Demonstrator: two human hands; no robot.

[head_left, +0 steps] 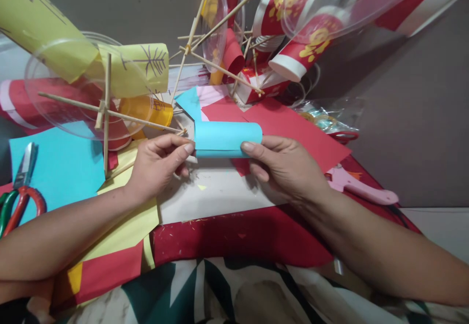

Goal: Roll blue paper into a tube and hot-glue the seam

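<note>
- Holds light-blue rolled paper tube [227,136] crosswise above flat white board [220,199], nearer to far edge than to near edge.
- Pinches left end of tube between thumb and fingers of left hand [161,160].
- Clasps right end with right hand [284,162], thumb against near side.
- Shows red-and-green-handled metal scissors [24,184] at left edge of flat light-blue paper sheet [68,155].
- Shows pink plastic tool [362,187] at right edge of red surface [234,241].
</note>
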